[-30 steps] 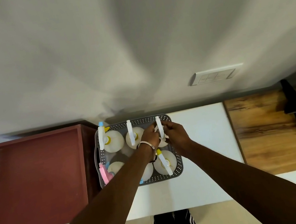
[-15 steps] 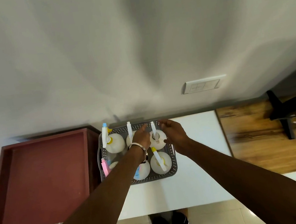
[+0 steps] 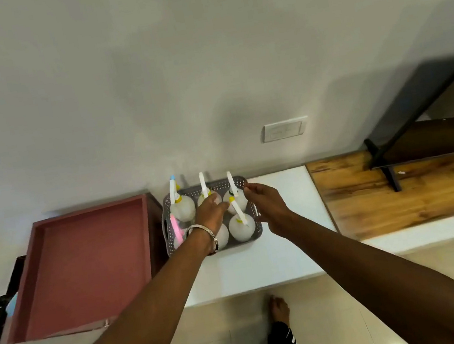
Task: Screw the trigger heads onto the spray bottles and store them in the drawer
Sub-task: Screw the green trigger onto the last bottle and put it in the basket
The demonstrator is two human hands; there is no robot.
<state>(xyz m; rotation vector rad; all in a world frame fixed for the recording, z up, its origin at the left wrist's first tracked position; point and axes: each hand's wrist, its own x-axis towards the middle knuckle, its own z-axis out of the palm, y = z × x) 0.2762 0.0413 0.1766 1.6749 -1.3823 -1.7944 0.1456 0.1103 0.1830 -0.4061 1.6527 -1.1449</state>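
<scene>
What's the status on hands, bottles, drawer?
Left hand and right hand open over the basket. Bottles upright inside. Drawer open, nothing blocking.

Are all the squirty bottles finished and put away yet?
Nearly finished, not put away. The spray bottles visible in the grey basket seem to have trigger heads on. Right now the left hand and right hand are at the basket, apparently holding nothing. Still left: storing them, because the red drawer beside it shows no bottles inside.
</scene>
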